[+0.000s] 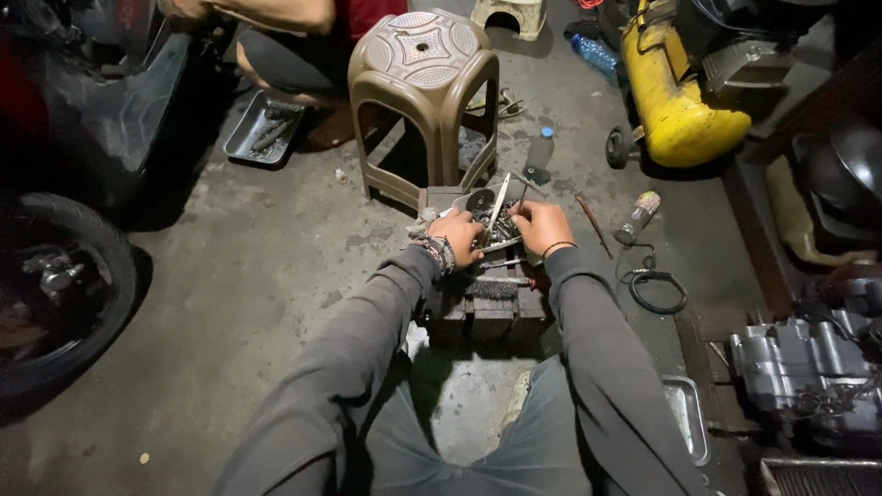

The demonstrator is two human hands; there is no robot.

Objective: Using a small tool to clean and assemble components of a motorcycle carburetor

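- Steadying small metal parts point(496, 225) on the wooden crate point(482, 308), left hand point(455, 237) curls around them.
- Right hand point(540, 225), at 3 o'clock, pinches a thin metal piece point(497, 207), bracing it.

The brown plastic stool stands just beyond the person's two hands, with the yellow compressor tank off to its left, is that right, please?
Not quite: the yellow compressor tank lies to the right of the brown plastic stool, not the left, as the head view shows. The stool does stand just beyond the left hand and right hand.
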